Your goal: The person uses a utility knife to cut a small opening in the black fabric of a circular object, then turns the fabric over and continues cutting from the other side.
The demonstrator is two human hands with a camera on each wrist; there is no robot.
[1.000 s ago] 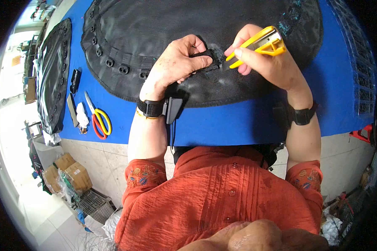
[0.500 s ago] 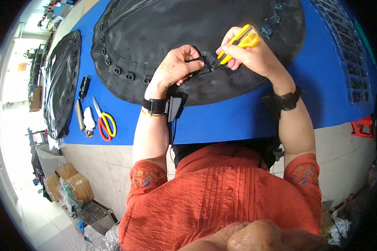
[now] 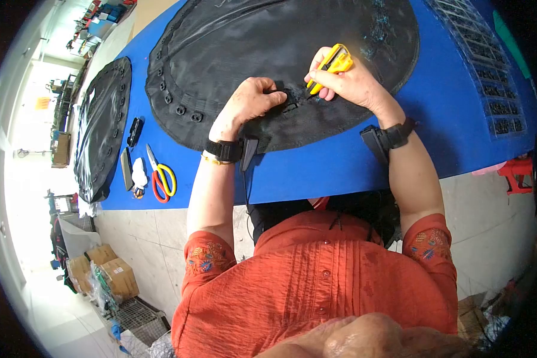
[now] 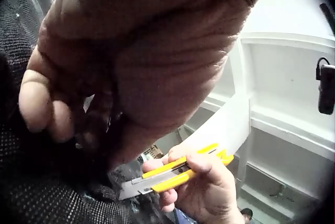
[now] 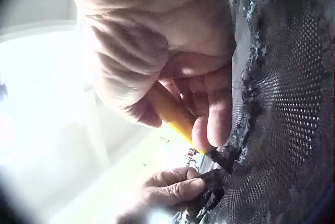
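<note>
The right hand [image 3: 355, 86] grips a yellow utility knife [image 3: 334, 64], thumb and fingers round its body. Its metal blade [image 4: 137, 188] is out and, in the right wrist view, the tip meets the black mesh fabric [image 5: 293, 103]. Just left of the blade, the left hand [image 3: 250, 101] pinches a dark strip of material [image 5: 212, 184] at the fabric. Black fabric [image 3: 232, 53] lies spread under both hands. Small bluish bits [image 3: 379, 30] cling to it at the upper right. The left hand's fingertips are in shadow in the left wrist view.
Red-and-yellow scissors [image 3: 164, 182], a white wad [image 3: 139, 174], a grey bar [image 3: 126, 169] and a black object [image 3: 135, 132] lie on the blue table [image 3: 316, 175]. A second black piece [image 3: 104, 131] lies at left, clear plastic with dark pieces [image 3: 489, 83] at right.
The fabric and table objects sit farther right or lower in the head view as it shifts. The right hand with the knife stands closer to the left hand than a second ago.
</note>
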